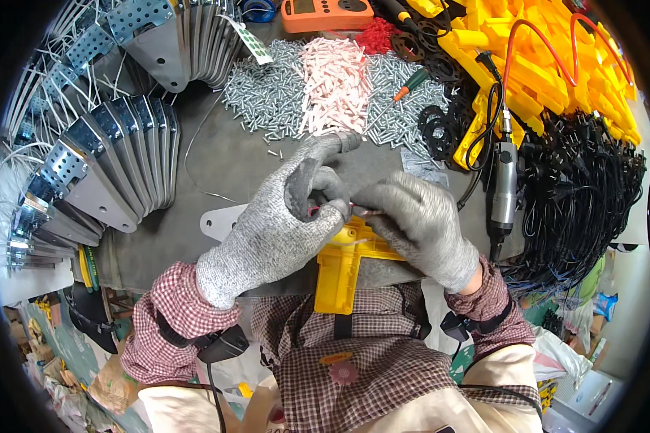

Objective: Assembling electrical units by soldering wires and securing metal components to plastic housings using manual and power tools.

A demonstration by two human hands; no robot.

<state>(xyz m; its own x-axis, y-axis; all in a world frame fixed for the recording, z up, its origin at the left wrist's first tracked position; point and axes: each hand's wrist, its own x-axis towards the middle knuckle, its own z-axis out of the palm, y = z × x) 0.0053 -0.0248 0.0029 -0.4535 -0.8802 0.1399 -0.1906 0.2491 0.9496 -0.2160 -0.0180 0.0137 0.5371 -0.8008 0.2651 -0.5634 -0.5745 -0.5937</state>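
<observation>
**Both hands on yellow part, table centre**

I see L hand [282, 224] curled shut, pinching a thin red wire [316, 210] w/ R hand [419, 227], fingers also closed on it. Yellow plastic housing [343, 267] sits right under both, touching. Screw pile [267, 94] at 12 o'clock; rotary tool [503, 187] at 3.

hands [347, 216] x2 | yel housing [339, 270] x1 | rotary tool [503, 187] x1 | orange meter [325, 14] x1
</observation>
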